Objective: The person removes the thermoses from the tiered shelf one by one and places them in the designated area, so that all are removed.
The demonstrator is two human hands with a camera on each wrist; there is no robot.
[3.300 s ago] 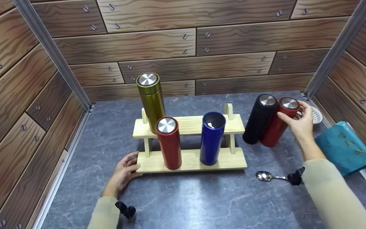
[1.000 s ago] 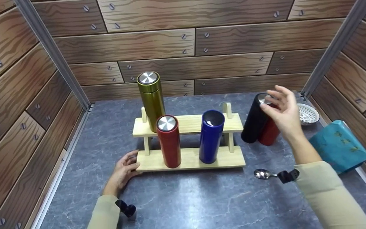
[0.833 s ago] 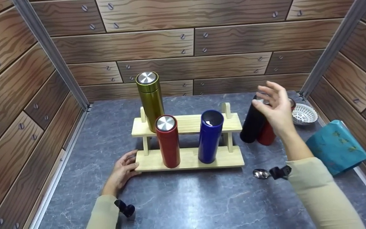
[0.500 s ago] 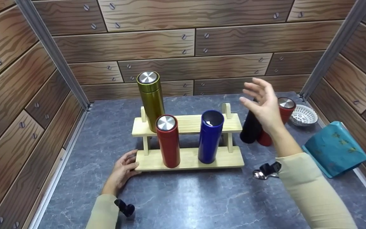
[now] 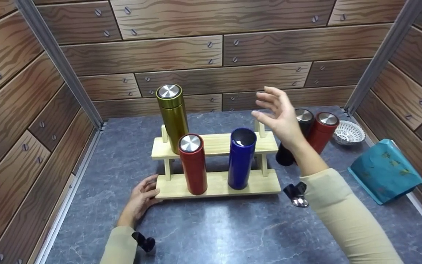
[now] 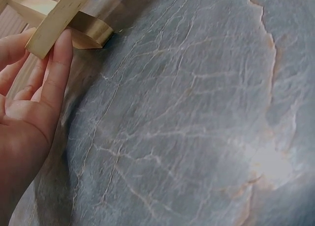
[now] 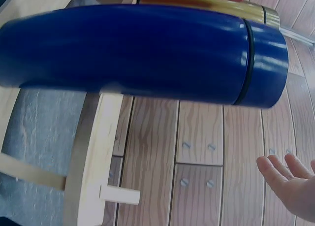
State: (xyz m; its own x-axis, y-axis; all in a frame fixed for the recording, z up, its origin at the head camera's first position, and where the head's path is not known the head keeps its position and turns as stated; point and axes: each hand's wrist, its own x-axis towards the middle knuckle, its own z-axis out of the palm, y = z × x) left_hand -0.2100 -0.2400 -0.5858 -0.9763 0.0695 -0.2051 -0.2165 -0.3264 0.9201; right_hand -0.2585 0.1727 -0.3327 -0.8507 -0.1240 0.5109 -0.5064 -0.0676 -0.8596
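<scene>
My right hand [image 5: 275, 113] hangs open in the air, fingers spread, just right of and above the lidless blue flask [image 5: 241, 158] on the wooden rack [image 5: 218, 185]. The right wrist view shows the blue flask [image 7: 147, 53] close, with my fingertips [image 7: 288, 179] apart from it. My left hand [image 5: 144, 194] rests with straight fingers [image 6: 59, 58] against the left end of the rack's lower shelf [image 6: 56, 21]. A red flask [image 5: 193, 163] stands on the lower shelf and a gold flask [image 5: 172, 117] on the upper one.
Behind my right hand, a black flask [image 5: 303, 115] and a second red flask [image 5: 322, 130] stand on the grey tabletop [image 5: 214, 231]. A white basket [image 5: 349, 132] and a teal bag [image 5: 387, 170] lie at the right wall. A spoon [image 5: 299, 200] peeks from under my right sleeve.
My right hand let go of the red flask on the right, lifted and swung left toward the blue flask. The left hand has stayed at the rack.
</scene>
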